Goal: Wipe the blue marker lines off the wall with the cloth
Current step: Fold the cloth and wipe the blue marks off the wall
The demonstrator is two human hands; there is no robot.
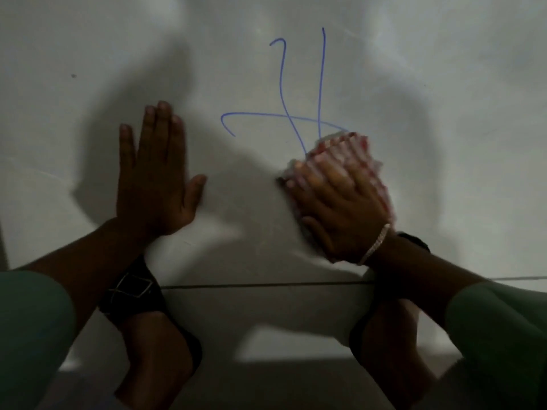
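Note:
Blue marker lines cross on the pale wall: two tall strokes and one long sideways stroke with a hook at its left end. My right hand presses a red-and-white cloth flat on the wall, covering the lower right ends of the lines. The cloth is blurred with motion. My left hand lies flat on the wall to the left of the lines, fingers together, holding nothing.
A dark seam marks where the wall meets the floor. My two feet in dark sandals stand below it. Shadows of my arms fall across the wall.

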